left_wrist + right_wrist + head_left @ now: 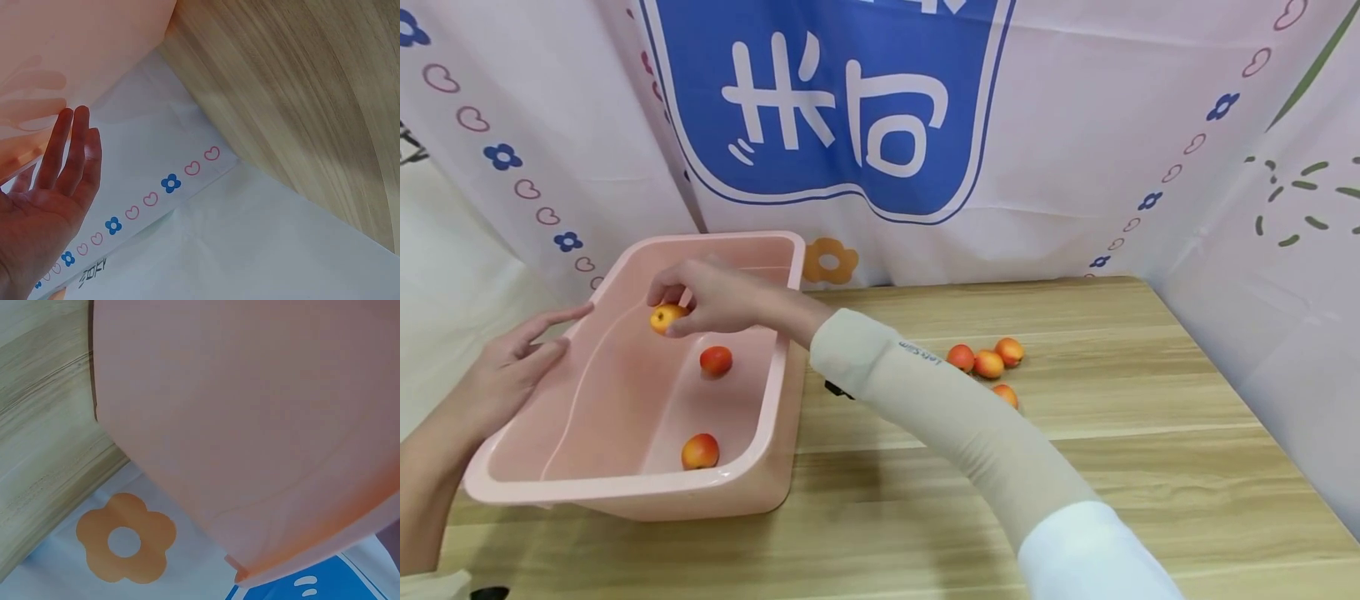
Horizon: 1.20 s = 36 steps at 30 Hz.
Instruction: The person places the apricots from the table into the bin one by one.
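My right hand (715,292) is inside the pink plastic tub (786,367), gripping a small yellow-orange fruit (667,317) between thumb and fingers, above the tub's bottom. Two small red-orange fruits lie below it: one fruit (716,361) near the middle, another fruit (700,452) toward the near end. At the tub's left rim is my left hand (512,367), thumb over the edge and index finger extended along it. The left wrist view shows that hand's fingers (78,153) straight beside the outer wall. In the right wrist view the tub wall (250,412) hides the hand.
Several red-orange fruits (988,363) sit grouped on the wooden table (1120,467), right of the tub and partly behind my right sleeve (955,417). Behind the table hangs a printed cloth (1045,167). A small black object (838,390) shows beside the tub.
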Motion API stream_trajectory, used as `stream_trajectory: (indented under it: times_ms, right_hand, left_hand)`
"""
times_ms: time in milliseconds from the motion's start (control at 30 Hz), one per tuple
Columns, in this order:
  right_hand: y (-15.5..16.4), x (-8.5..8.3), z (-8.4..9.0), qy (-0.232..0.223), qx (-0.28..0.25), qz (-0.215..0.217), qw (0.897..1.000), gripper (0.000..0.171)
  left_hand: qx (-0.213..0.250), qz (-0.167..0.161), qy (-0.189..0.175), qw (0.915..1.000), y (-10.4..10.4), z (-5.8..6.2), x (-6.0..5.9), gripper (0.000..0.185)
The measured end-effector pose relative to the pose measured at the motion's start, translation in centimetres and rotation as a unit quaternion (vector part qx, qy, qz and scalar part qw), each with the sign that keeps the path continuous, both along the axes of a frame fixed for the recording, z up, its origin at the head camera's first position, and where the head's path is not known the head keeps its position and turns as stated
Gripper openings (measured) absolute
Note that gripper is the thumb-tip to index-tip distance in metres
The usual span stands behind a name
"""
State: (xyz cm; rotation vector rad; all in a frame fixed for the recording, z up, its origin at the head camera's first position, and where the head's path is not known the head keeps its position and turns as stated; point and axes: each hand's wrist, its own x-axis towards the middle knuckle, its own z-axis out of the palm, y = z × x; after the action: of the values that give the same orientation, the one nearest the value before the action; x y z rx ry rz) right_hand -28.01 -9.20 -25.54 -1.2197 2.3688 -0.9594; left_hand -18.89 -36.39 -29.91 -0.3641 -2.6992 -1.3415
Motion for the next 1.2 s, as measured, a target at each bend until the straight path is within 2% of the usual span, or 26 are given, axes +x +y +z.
stream_trajectory:
  times_ms: [233,467,600,867,1200]
  right_hand:
    - [-0.6,-0.4,0.0,0.002,0.015,0.004,1.000,0.037]
    - [-0.3,-1.0,-0.3,-0.010,0.024,-0.017,1.000,0.044]
    - [-0.5,-1.1,-0.2,0.003,0.022,-0.015,1.000,0.044]
    - [-0.8,-1.2,-0.4,-0.001,0.027,-0.026,0.999,0.043]
    - [-1.5,-1.5,-0.7,0.009,0.037,-0.026,0.999,0.041]
  left_hand:
    - [-0.001,0.002,-0.005,1.0000,0.1,0.0,-0.1,0.056]
    - [-0.060,0.014,0.008,0.9981,0.3,0.1,-0.5,0.050]
    - [-0.072,0.021,0.013,0.9971,0.1,0.2,-0.5,0.050]
    - [-0.061,0.016,-0.002,0.9980,0.1,0.2,-0.2,0.052]
    - [-0.043,0.009,0.004,0.9990,0.0,0.0,-0.1,0.053]
